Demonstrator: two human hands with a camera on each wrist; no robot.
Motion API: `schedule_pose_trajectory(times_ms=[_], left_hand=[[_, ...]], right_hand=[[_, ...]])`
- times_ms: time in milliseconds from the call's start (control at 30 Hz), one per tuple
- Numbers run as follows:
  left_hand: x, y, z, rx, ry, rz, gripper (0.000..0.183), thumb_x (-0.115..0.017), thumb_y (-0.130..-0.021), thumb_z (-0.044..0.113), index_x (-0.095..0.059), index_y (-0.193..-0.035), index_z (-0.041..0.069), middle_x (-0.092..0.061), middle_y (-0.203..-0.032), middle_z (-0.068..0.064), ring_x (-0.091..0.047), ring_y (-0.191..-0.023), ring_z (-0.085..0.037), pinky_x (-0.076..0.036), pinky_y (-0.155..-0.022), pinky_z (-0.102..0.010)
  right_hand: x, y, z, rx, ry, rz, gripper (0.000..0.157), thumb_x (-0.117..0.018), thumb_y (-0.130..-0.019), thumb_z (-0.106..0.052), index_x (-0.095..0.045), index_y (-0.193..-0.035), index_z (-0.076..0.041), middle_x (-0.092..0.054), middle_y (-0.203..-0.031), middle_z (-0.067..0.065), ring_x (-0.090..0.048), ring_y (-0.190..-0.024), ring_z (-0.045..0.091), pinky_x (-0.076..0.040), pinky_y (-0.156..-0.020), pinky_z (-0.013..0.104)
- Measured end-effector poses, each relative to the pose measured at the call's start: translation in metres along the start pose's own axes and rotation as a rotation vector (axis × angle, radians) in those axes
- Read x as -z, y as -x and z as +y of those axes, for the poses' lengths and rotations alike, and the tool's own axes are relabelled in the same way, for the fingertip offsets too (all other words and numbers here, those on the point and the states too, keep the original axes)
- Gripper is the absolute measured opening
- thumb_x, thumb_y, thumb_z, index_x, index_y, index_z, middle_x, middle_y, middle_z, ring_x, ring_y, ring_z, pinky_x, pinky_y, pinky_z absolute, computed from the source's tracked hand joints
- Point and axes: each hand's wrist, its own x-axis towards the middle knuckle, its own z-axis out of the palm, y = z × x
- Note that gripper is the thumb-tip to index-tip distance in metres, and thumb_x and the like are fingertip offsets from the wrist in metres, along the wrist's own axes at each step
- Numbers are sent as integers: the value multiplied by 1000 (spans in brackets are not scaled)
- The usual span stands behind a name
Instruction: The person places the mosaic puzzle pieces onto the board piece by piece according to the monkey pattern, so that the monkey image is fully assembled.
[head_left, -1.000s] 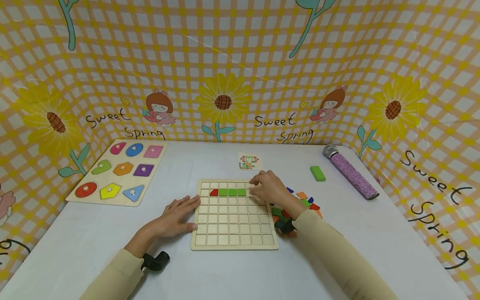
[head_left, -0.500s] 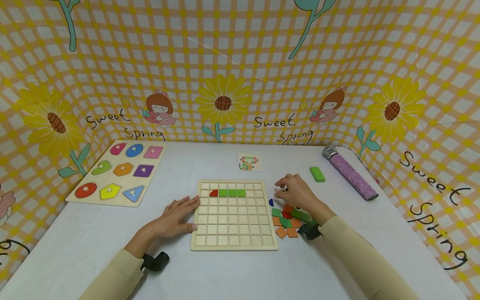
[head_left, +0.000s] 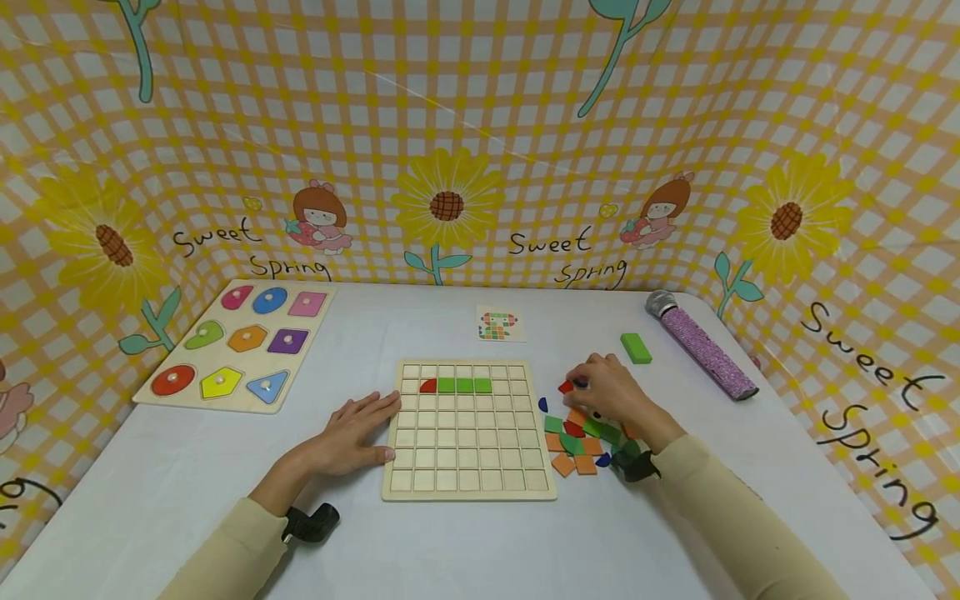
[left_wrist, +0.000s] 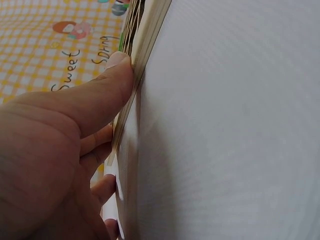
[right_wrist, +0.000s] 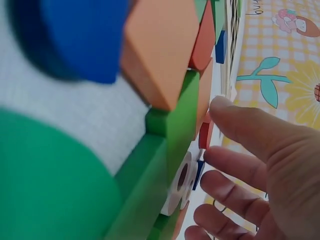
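Note:
My left hand (head_left: 352, 435) rests at the left edge of the pale wooden grid board (head_left: 468, 492), fingers extended, fingertips and thumb touching the rim. In the board's second row sit a red quarter-round tile (head_left: 428, 386) and several green tiles (head_left: 464, 386). To the right of the board, my right hand (head_left: 609, 390) pinches a small red wooden piece (head_left: 566, 387) between thumb and index finger, low over the table. In the right wrist view the red piece (right_wrist: 205, 134) shows between thumb and index fingertips; its exact shape is partly hidden.
Loose orange squares (head_left: 562, 465), green pieces and blue half-rounds (head_left: 543, 405) lie beside the board. A pattern card (head_left: 501, 323) is behind it. A green block (head_left: 635, 348) and a purple microphone (head_left: 708, 350) lie right; a shape puzzle (head_left: 238, 400) lies left.
The right hand has moved from the board's upper right rightward to the loose pieces, and its fingers have come together on a red piece. The left hand stays put.

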Motion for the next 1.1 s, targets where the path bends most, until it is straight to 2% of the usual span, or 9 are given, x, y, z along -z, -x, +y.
schedule_pose_trajectory(times_ms=[300, 633, 967, 1100], left_hand=[[0, -1, -1, 0, 2, 4, 74, -64, -88, 32, -29, -148, 6, -24, -157, -12, -11, -145, -39, -1, -112, -66], [1, -1, 0, 10, 0, 4, 74, -65, -88, 32, -29, -148, 7, -23, -157, -11, -11, -145, -39, -1, -112, -66], [0, 0, -1, 7, 0, -3, 74, -64, -88, 32, -28, -148, 6, -23, -157, -12, -11, -145, -40, -1, -113, -65], [1, 0, 0, 7, -1, -7, 74, -64, -88, 32, -28, -148, 6, -23, -157, -12, -11, -145, -40, -1, -112, -66]], right_hand=[[-4, 0, -1, 35, -25, 22, 35, -76, -78, -28, -72, -107, -9, -60, -95, 9, -44, -89, 26, -35, -71, 34], [-5, 0, -5, 45, 11, 53, 28, -76, -77, -27, -74, -101, -11, -62, -95, 6, -45, -88, 25, -36, -72, 36], [-7, -1, -6, 22, 14, 34, 26, -74, -79, -28, -73, -101, -13, -64, -100, 5, -45, -93, 24, -38, -78, 37], [-3, 3, -12, 42, -26, 47, 28, -73, -79, -27, -73, -103, -12, -64, -101, 4, -45, -93, 23, -37, -77, 36]])
